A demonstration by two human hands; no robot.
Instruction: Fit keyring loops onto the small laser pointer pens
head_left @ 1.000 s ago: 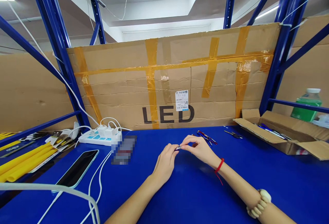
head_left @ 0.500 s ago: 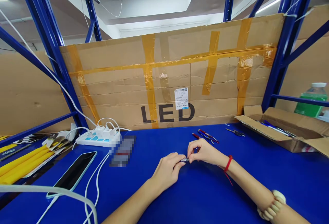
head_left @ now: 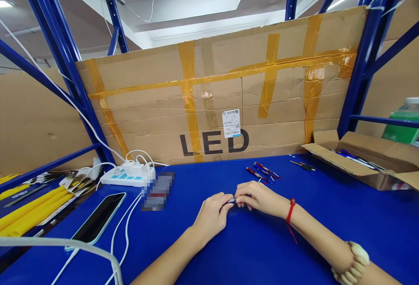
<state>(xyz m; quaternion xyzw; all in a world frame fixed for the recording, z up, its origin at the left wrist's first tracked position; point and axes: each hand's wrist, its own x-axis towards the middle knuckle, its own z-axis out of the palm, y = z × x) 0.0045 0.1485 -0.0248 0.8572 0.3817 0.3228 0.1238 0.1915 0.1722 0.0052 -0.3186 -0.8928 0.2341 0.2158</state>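
Small dark piece [head_left: 231, 200], one, held near the middle of the tabletop [head_left: 183, 189].
Pinched between thumb and fingers of my left hand [head_left: 211, 213], its silvery right end showing, probably to keep that end exposed. My right hand [head_left: 257, 197]: fingertips drawn together at that end; whether this grip pinches it or merely touches, I cannot tell. Both hands meet from opposite sides, likely to steady so little an object. Pens [head_left: 263, 173], red and blue: loose group, far and slightly right, seemingly for easy reach. Open box [head_left: 340, 160]: far right, more pens [head_left: 360, 161] inside, presumably to keep them together. Phone [head_left: 98, 217]: left, flat, beside white cables [head_left: 126, 230]. Power strip [head_left: 126, 176]: far left.
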